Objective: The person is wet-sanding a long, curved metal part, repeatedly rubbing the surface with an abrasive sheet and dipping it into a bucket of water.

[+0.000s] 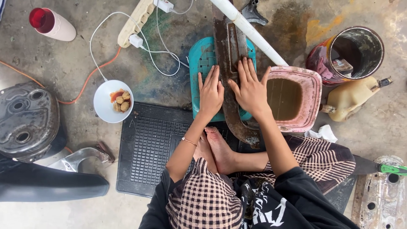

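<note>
both hands flat, fingers open: left hand [210,94] on teal stool [199,63], right hand [251,90] on rusty metal part [229,42].

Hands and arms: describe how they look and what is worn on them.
Both hands, left hand and right hand, are bare, without gloves or rings that show. A thin bracelet circles the left wrist. The forearms are bare; black sleeves are pushed up to about the elbows.
</note>
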